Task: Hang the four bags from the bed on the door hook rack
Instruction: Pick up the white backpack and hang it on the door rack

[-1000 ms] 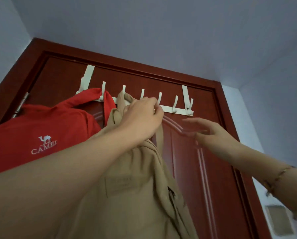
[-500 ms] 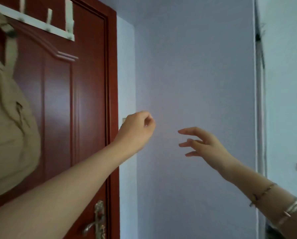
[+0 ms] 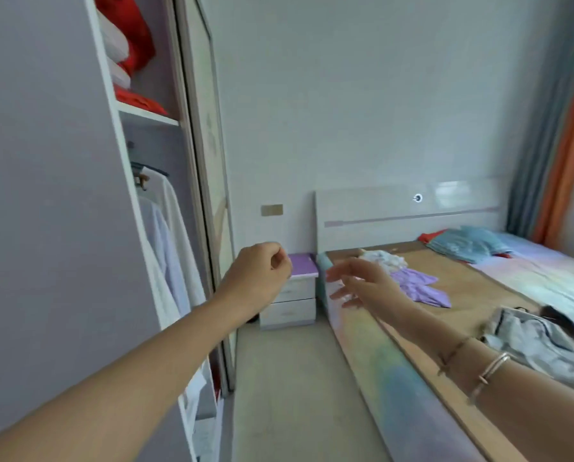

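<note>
Though blurred, grey bag (image 3: 542, 341) on bed (image 3: 462, 295), cut off.

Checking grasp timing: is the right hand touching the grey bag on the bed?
Apart. The head view shows the right hand open in mid-air, well short of the grey bag lying on the bed.

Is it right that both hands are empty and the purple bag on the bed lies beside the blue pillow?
Not quite. In the head view the purple bag lies by the white bundle near the headboard, apart from the blue pillow. Left hand and right hand are empty.
</note>
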Demonstrator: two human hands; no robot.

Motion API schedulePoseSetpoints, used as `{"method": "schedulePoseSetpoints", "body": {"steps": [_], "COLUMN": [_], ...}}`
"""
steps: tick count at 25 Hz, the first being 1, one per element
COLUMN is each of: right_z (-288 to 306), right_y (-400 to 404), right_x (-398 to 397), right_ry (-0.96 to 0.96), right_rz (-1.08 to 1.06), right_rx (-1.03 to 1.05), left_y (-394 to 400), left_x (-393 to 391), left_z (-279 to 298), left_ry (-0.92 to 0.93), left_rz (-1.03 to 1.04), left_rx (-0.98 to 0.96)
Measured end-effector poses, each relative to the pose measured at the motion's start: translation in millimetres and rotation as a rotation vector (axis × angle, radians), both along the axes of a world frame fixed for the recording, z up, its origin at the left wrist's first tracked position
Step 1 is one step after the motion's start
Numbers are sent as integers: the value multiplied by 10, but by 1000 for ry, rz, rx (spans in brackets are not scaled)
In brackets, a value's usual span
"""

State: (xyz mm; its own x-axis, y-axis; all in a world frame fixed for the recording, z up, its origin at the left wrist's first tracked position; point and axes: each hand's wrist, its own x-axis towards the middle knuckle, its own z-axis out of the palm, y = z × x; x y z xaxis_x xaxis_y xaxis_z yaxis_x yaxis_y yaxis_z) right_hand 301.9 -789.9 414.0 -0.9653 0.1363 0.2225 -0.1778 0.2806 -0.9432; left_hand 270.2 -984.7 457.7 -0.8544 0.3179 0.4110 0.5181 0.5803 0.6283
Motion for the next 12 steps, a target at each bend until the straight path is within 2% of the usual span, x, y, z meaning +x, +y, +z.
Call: {"method": "schedulePoseSetpoints", "body": {"steps": [7,12], "right_z": [-718,-1229], "right_y": [1635,2920], "right_x": [-29,39], "right_ry": [-149,-218], "right_rz": [-438,-615], "right_rx": [-97,-150], "left_y": [1679,3196], "left_x": [-898,-1144], "left_z": [-819,-1234], "left_ry": [-150,-231], "left_rz": [-300,-452], "left_rx": [-93,-169]}}
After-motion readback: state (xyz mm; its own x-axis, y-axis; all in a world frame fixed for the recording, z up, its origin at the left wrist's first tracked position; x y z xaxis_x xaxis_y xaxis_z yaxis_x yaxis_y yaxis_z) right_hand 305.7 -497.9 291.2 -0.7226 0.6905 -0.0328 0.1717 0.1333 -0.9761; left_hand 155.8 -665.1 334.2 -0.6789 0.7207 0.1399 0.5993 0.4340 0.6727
